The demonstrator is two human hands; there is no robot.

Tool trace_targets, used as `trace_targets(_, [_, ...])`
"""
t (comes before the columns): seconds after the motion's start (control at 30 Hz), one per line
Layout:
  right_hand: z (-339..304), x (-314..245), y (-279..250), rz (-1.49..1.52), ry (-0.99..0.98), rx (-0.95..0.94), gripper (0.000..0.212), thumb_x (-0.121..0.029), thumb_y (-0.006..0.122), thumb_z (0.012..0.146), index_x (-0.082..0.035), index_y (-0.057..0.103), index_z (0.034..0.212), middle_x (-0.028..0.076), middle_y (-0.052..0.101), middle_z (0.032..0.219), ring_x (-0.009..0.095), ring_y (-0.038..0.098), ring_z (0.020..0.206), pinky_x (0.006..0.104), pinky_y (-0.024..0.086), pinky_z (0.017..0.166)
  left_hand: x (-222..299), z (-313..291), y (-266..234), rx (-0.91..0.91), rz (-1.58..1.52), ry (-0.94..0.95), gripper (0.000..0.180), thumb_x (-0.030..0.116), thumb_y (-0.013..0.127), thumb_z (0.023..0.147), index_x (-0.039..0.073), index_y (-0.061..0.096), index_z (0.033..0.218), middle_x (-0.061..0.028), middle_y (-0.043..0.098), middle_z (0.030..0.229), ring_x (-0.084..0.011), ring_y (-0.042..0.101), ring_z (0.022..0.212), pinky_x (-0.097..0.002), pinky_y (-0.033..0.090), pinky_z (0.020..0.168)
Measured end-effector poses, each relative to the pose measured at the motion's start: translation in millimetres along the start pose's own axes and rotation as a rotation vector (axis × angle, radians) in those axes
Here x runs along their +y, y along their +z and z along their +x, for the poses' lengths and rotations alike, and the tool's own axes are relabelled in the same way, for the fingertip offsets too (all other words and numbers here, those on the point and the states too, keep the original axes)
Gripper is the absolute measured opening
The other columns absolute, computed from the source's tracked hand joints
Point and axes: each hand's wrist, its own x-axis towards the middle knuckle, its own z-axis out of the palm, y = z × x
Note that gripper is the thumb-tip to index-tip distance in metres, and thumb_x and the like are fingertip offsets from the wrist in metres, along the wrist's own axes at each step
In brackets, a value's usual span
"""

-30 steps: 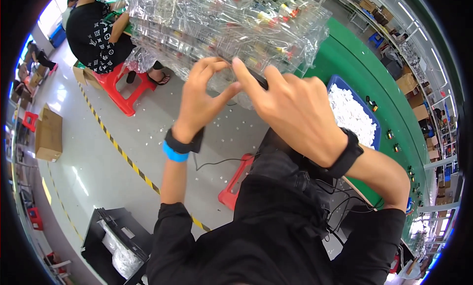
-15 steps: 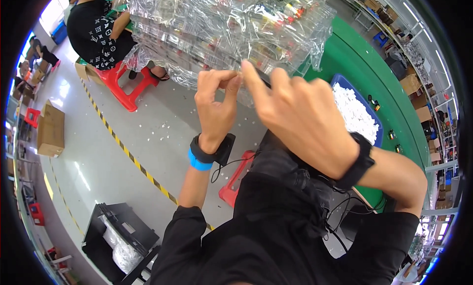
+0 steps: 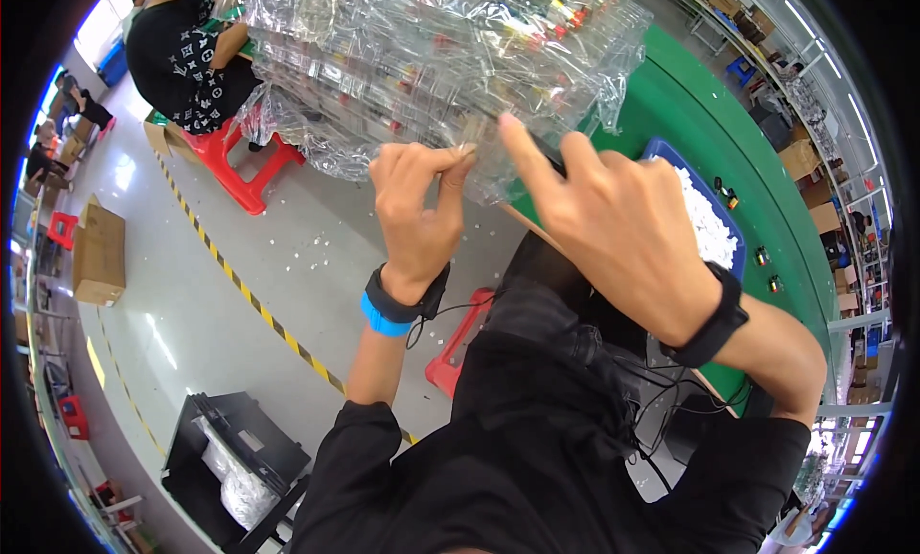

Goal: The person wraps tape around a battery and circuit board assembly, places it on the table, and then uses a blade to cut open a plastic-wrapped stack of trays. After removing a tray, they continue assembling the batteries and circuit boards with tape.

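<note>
My left hand (image 3: 417,204) is raised just before the near edge of a large bundle wrapped in clear plastic film (image 3: 364,84). Its thumb and index finger are pinched together; what lies between the tips is too small to make out. To its right is my right hand (image 3: 628,223), index finger stretched toward the film and the other fingers curled. A dark strip shows between its index and middle fingers, perhaps part of something held, but the palm side is hidden. Under the film are stacked clear packs with red and yellow bits.
A blue tray (image 3: 740,257) of small white pieces sits on the green table (image 3: 781,209), with small dark parts (image 3: 762,256) nearby. A person in black (image 3: 177,65) sits by a red stool (image 3: 244,185) at the far left. A black bin (image 3: 206,482) stands lower left.
My right hand has moved slightly right, its index finger drawing away from the left pinch. My left hand is nearly in place, still pinched. The wrapped bundle has shifted slightly left.
</note>
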Motion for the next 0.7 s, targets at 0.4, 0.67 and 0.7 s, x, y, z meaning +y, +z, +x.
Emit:
trace_targets(0.4, [-22.7,13.2,3.1,0.008,0.011,-0.071,0.069,-0.014,0.068,0.074,-0.014,0.055,0.142,0.003,0.047,0.072,0.014,0.056,0.053,0.0282,0.041,0.044,0.7,-28.9,2.3,-0.011,-0.026,0.068,0.022,-0.004,0.072,0.078,0.011,0.072,0.094,0.0000,0.061,0.075,-0.0213,0.053,0.074,-0.0341,0.038,0.074])
trace_targets(0.67, [-42.0,16.0,2.0,0.105,0.018,0.065,0.068,-0.015,0.067,0.075,-0.016,0.055,0.142,0.004,0.046,0.072,0.014,0.056,0.052,0.0298,0.041,0.043,31.0,-13.1,19.1,-0.100,-0.280,-0.377,0.013,0.002,0.073,0.083,0.011,0.072,0.092,-0.0007,0.057,0.073,-0.0195,0.049,0.071,-0.0344,0.038,0.070])
trace_targets(0.7, [-45.6,19.9,2.2,0.090,0.024,0.040,0.068,-0.015,0.067,0.075,-0.016,0.055,0.142,0.004,0.046,0.072,0.014,0.056,0.052,0.0299,0.041,0.043,32.0,-9.1,21.0,-0.101,-0.282,-0.374,0.013,0.002,0.073,0.083,0.011,0.072,0.092,-0.0007,0.057,0.073,-0.0195,0.049,0.071,-0.0344,0.038,0.070])
